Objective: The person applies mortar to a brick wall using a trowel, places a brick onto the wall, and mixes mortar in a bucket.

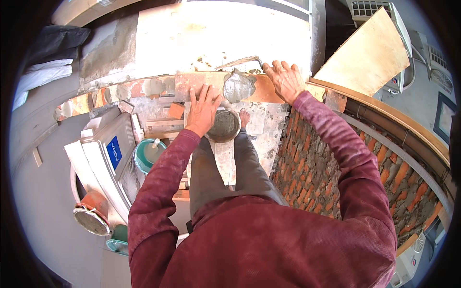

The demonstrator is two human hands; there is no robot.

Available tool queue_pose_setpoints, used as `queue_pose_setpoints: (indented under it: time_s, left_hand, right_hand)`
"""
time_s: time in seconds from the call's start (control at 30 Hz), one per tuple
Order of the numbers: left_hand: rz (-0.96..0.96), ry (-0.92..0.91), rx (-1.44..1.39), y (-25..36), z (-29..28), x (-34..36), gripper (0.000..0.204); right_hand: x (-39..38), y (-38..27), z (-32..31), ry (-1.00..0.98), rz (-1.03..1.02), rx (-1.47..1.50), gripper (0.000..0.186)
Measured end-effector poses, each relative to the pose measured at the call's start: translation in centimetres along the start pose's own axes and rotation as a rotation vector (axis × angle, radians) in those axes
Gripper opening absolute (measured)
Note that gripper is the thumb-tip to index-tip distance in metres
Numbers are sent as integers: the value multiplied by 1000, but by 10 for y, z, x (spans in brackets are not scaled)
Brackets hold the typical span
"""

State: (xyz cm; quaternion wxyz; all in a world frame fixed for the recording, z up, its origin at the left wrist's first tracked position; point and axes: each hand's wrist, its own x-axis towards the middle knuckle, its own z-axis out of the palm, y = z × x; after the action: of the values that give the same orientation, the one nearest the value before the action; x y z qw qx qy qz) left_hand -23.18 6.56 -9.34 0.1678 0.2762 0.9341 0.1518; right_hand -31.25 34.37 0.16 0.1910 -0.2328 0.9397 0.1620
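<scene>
My left hand (202, 109) is open, its fingers stretched over the near edge of an orange-brown brick course (192, 85) along the ledge. To the right, my right hand (284, 82) rests with fingers spread at the end of an orange brick or tile (267, 90); nothing shows in its grasp. Between my hands lies a patch of wet grey mortar (238, 86). A trowel-like tool (239, 62) with a bent neck lies just beyond, close to my right fingertips. Below my left hand, a round bucket of grey mortar (224, 126) stands partly hidden by that hand.
A rough brick wall (307, 158) runs down the right, beside a wooden board (367, 55). At left are a white air-conditioner-like unit (113, 149), a teal bucket (150, 156) and a reddish mortar bucket (91, 216). A loose orange brick (176, 110) lies near my left forearm.
</scene>
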Motion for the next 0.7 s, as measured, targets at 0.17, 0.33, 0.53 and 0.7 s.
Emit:
queue_pose_setpoints:
  time_s: [0.17,0.33,0.53,0.7]
  left_hand:
    - [-24,-14,3,4,0,-2,48]
    - [19,-2,-13,-1,0,3,43]
    - [75,-6,-95,-36,4,25,36]
    - [131,-71,-121,-47,1,41,31]
  right_hand:
    - [-40,-4,13,-185,-29,-90,55]
    - [-80,17,-5,-327,93,-99,62]
    - [-195,33,-22,-28,245,217,44]
    - [-194,-68,-1,-33,289,448,37]
